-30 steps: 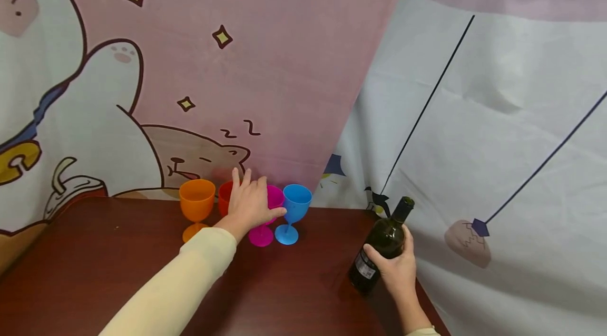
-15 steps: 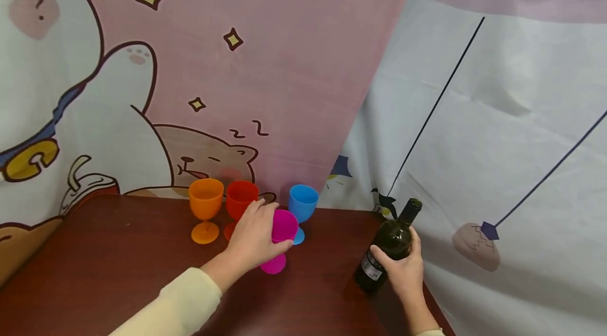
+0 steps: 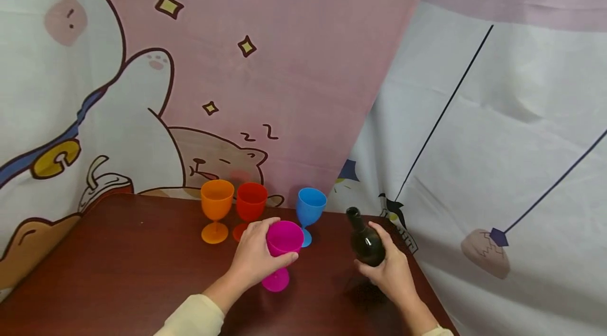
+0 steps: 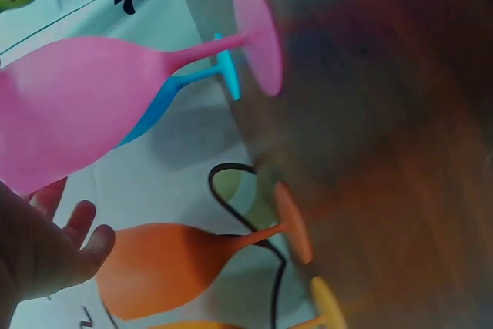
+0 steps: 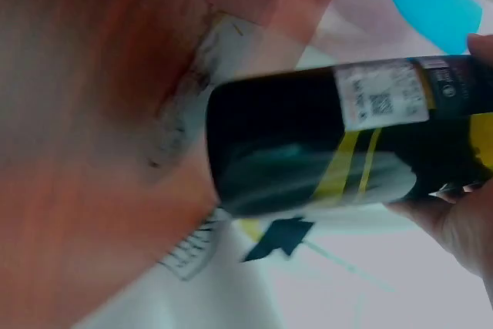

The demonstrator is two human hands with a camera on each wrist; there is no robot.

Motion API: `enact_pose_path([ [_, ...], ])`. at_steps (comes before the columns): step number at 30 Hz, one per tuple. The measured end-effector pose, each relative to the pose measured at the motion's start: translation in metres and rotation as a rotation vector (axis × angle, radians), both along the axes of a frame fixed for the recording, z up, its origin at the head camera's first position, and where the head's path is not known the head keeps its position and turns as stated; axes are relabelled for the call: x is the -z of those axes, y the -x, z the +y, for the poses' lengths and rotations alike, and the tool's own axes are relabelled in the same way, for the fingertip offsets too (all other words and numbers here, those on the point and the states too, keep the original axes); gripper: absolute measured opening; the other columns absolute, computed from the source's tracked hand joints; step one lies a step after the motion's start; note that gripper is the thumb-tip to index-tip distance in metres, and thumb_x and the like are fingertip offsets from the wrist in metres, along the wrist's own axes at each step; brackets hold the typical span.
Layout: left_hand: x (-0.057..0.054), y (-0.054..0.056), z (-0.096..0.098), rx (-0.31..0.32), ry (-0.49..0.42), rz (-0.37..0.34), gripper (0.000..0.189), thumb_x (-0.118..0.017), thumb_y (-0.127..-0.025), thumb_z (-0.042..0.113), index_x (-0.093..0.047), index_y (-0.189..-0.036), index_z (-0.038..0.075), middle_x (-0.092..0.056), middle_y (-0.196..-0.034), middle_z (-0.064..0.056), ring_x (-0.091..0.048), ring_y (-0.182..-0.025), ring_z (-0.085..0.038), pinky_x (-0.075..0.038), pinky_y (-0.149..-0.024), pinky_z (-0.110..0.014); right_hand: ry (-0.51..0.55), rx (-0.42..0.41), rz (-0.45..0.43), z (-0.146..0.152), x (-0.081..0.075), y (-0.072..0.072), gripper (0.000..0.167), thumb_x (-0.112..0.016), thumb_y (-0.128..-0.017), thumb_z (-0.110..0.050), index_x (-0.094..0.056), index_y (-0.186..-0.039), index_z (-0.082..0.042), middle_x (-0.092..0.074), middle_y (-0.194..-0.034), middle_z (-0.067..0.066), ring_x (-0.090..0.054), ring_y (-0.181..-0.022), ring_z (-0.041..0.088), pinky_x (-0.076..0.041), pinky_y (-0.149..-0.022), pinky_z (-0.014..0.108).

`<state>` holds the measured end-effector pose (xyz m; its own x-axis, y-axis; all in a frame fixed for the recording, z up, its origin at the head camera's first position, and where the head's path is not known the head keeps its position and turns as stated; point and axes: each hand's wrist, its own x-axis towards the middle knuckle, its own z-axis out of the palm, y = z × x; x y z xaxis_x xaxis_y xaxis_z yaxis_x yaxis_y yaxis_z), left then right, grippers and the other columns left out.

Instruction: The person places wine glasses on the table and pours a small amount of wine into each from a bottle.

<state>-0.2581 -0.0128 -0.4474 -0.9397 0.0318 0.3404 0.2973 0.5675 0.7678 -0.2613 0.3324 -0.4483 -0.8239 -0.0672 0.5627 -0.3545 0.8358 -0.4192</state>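
Note:
My left hand (image 3: 253,257) holds a magenta plastic goblet (image 3: 285,238) by its bowl, thumb at the near side. In the left wrist view the goblet's bowl, stem and foot (image 4: 260,36) show close over the table. My right hand (image 3: 392,273) grips a dark green wine bottle (image 3: 369,245) round its body, to the right of the goblet. The bottle leans with its uncorked neck towards the back left. Its white label (image 5: 381,96) and base show in the right wrist view, the base above the tabletop. A blue goblet (image 3: 311,207) stands just behind the magenta one.
An orange goblet (image 3: 217,200) and a red goblet (image 3: 251,201) stand at the back of the dark brown table (image 3: 142,267), left of the blue one. A printed cloth (image 3: 303,72) hangs behind the table and along its right side.
My left hand has taken hold of the magenta goblet and brought it forward out of the row. My right hand has raised the bottle and turned its neck from right to left.

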Motion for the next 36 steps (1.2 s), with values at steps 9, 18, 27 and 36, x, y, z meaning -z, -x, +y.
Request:
enact_pose_path([
  [9,0.014,0.001,0.002,-0.014,-0.12,-0.012,0.089,-0.099,-0.07,0.046,-0.058,-0.146,0.025,-0.066,-0.133,-0.006,-0.053,-0.127,-0.029,-0.062,-0.082,-0.044,-0.453,-0.117,0.121,-0.023,-0.033,0.003,0.107,-0.103,-0.061,-0.02,-0.053,-0.155,-0.034,-0.071,-0.132,0.007,-0.072,-0.113,0.034,-0.063,-0.076,0.058],
  [18,0.018,0.002,0.002,-0.032,-0.143,-0.003,0.087,-0.098,-0.07,0.047,-0.059,-0.146,0.027,-0.067,-0.131,-0.005,-0.054,-0.127,-0.03,-0.06,-0.083,-0.043,-0.662,-0.177,0.22,-0.04,-0.063,0.013,0.101,-0.103,-0.066,-0.029,-0.055,-0.154,-0.032,-0.069,-0.122,0.009,-0.069,-0.11,0.035,-0.059,-0.093,0.059],
  [27,0.019,0.001,0.003,-0.04,-0.144,-0.002,0.087,-0.098,-0.07,0.046,-0.06,-0.145,0.027,-0.067,-0.131,-0.005,-0.053,-0.126,-0.03,-0.059,-0.083,-0.043,-0.766,-0.148,0.22,-0.049,-0.077,0.014,0.09,-0.095,-0.076,-0.008,-0.056,-0.154,-0.032,-0.067,-0.127,0.013,-0.066,-0.115,0.04,-0.054,-0.097,0.067],
  [36,0.02,0.002,0.003,-0.049,-0.133,0.009,0.086,-0.098,-0.07,0.047,-0.06,-0.145,0.028,-0.067,-0.13,-0.004,-0.054,-0.126,-0.028,-0.056,-0.087,-0.045,-0.861,-0.099,0.208,-0.054,-0.085,0.013,0.088,-0.079,-0.084,0.016,-0.056,-0.152,-0.035,-0.067,-0.13,0.016,-0.066,-0.119,0.041,-0.051,-0.103,0.074],
])
